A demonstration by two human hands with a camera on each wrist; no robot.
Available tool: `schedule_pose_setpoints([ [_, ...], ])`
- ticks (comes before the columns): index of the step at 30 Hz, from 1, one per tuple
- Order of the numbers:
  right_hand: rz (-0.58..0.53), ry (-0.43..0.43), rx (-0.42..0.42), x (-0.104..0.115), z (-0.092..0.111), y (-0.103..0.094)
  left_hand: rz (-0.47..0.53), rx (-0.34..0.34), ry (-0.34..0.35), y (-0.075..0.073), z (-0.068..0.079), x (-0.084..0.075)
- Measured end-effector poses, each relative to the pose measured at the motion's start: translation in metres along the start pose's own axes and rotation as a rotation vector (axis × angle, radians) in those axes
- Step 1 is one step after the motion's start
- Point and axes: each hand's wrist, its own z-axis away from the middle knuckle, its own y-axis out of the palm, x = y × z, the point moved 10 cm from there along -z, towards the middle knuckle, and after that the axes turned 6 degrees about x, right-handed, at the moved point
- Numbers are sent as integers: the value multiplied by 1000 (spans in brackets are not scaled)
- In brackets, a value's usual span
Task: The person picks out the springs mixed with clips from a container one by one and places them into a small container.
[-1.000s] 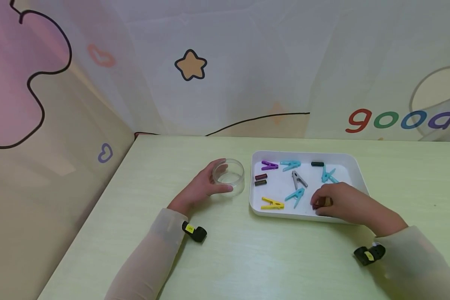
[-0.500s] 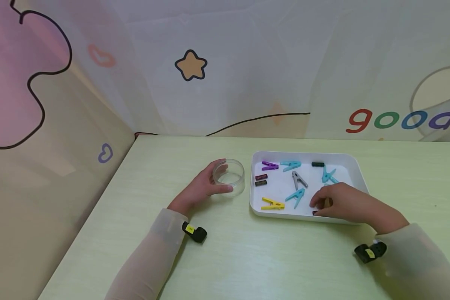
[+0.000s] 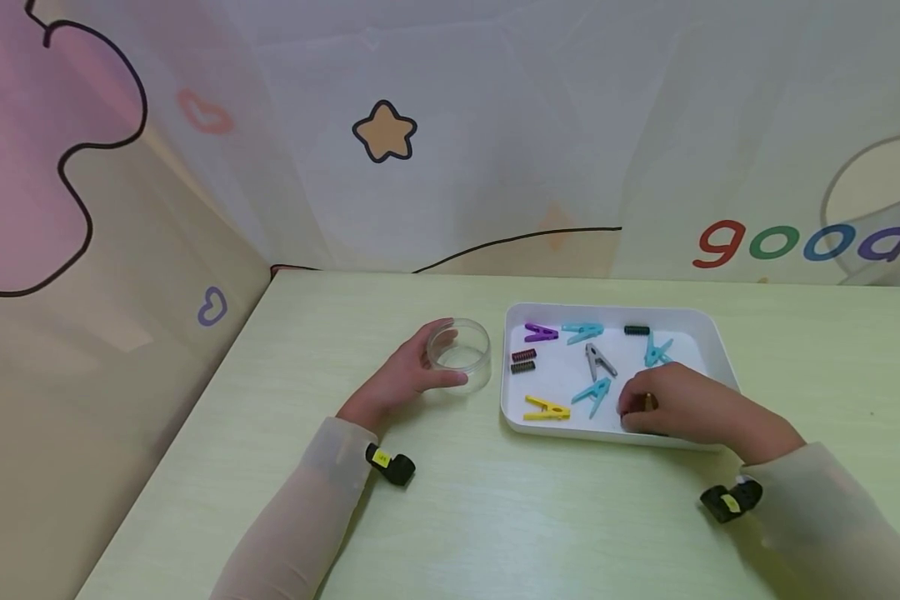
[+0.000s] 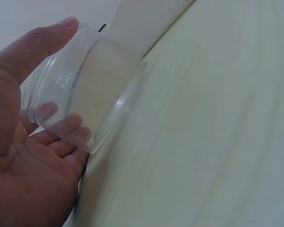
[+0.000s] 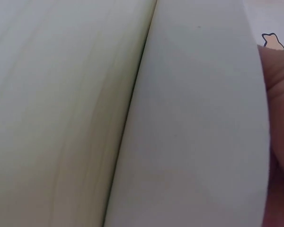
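My left hand (image 3: 401,375) grips a small clear round jar (image 3: 459,357) standing on the table, left of the tray. In the left wrist view the thumb lies along one side of the jar (image 4: 102,90) and the fingers show through its far wall. My right hand (image 3: 686,408) is down inside the white tray (image 3: 615,432) near its front right, thumb and fingertips closed together. A small dark piece, seemingly a spring, shows at the fingertips, mostly hidden. Blue pegs (image 3: 591,393) lie just left of that hand. In the right wrist view the tray wall (image 5: 194,123) hides the fingers.
The tray also holds a yellow peg (image 3: 546,409), a purple peg (image 3: 541,332), a grey peg (image 3: 598,361), a black spring (image 3: 637,331), a dark red spring (image 3: 523,355) and a dark spring (image 3: 522,367). A printed cloth (image 3: 495,150) stands behind the table.
The right hand's fingers loosened around a small dark red piece half a second ago, and its thumb and fingertips are now closer together. The left hand and jar have stayed put.
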Motion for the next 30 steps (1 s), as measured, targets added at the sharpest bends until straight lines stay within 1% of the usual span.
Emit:
schedule_pose_setpoints([
  [8,34,14,-72,4,-1,-11,-2,-7,-3,-1,0,1],
  [13,52,-14,-111,10,0,-19,-7,-7,-3,-1,0,2],
  [15,48,-30,-129,14,0,-22,-11,-9,-6,-1,0,2],
  [22,14,-36,-154,19,-3,-26,-15,-7,-7,0,1,1],
  [24,10,-45,-157,22,-3,-27,-16,-8,-12,-1,-2,4],
  [30,-15,-66,-165,29,-7,-32,-15,-16,2,-4,-15,24],
])
